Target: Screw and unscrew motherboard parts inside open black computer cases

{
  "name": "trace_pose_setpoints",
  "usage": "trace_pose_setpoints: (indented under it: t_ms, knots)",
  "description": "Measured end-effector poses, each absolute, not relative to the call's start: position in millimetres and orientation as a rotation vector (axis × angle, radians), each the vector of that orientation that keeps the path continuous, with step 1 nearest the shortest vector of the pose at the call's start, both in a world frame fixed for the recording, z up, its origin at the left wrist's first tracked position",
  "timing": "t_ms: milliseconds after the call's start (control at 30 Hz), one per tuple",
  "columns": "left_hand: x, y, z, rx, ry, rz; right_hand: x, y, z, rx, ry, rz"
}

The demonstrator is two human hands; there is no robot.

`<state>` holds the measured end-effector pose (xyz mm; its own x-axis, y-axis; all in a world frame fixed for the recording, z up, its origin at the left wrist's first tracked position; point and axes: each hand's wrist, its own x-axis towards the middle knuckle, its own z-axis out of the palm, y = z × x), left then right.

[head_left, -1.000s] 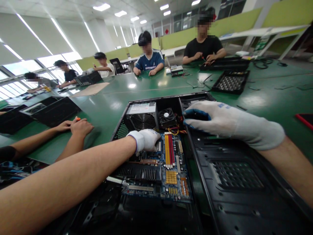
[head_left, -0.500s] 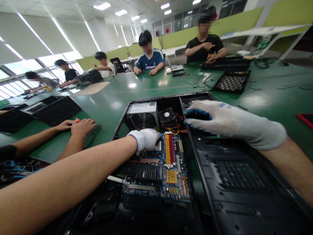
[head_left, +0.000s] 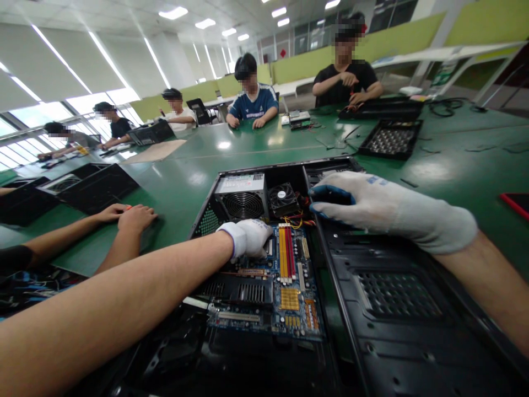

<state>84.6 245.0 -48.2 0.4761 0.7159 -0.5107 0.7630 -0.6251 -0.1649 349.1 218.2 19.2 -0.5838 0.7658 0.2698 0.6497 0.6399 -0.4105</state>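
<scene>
An open black computer case (head_left: 351, 309) lies in front of me, with a blue motherboard (head_left: 289, 331) inside. My left hand (head_left: 253, 238), in a white glove, has its fingers curled down at the upper left of the motherboard, beside the yellow and red memory slots (head_left: 286, 253); its fingertips are hidden. My right hand (head_left: 351, 201), in a white glove with blue on the palm side, rests over the case's middle rail, thumb and fingers apart. Beyond my left hand sit the power supply (head_left: 242, 198) and a black fan (head_left: 284, 198).
At the left, another person's hands (head_left: 136, 216) rest on the green table (head_left: 182, 182), near another black case (head_left: 97, 187). A black perforated tray (head_left: 390, 138) lies beyond my right hand. A red-edged object (head_left: 516, 204) is at the right. Several people sit across the table.
My right hand has shifted very slightly left. The other person's hands at the left have moved slightly left. My left hand stays at the same spot on the motherboard.
</scene>
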Motion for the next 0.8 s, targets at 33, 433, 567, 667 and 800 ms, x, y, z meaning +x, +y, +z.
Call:
trace_pose_setpoints:
  t_ms: [33,433,567,667,800]
  knots:
    - [84.2,245.6,-48.9,2.621,1.317,-0.848,349.4,218.3,18.8,-1.113,-2.442,0.366]
    - [83.0,246.1,-50.3,2.604,1.328,-0.805,349.2,217.1,19.8,-1.11,-2.442,0.358]
    - [83.7,246.3,-50.4,2.598,1.336,-0.829,350.2,217.8,17.2,-1.096,-2.441,0.336]
    - [83.8,247.0,-50.3,2.594,1.32,-0.825,350.5,218.3,16.2,-1.127,-2.421,0.338]
    - [84.1,247.5,-49.6,2.565,1.302,-0.825,350.2,216.3,18.5,-1.153,-2.417,0.365]
